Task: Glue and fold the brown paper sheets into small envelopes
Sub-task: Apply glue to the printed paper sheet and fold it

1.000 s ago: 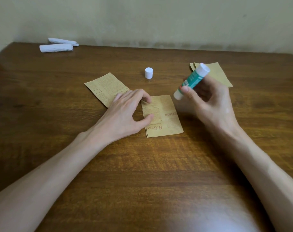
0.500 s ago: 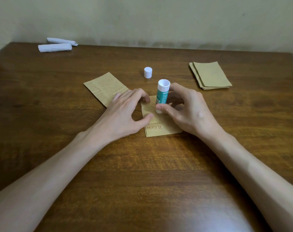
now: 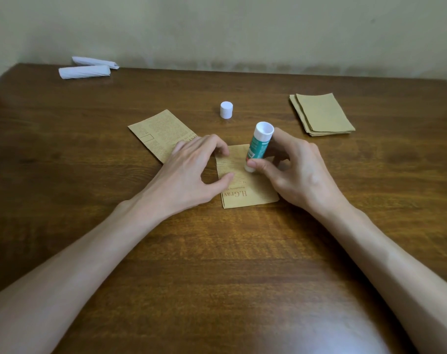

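Pinching glue stick on paper, right hand

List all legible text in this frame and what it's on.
"H.Gray": large print on the folded brown sheet, upside down to the camera.
Smaller lines on the same sheet: too small to read.
Printed sheet on the left: columns of print, too small to read.
Glue stick label: white marks on green, blurred.
Stack of brown sheets and white cap: no text visible.
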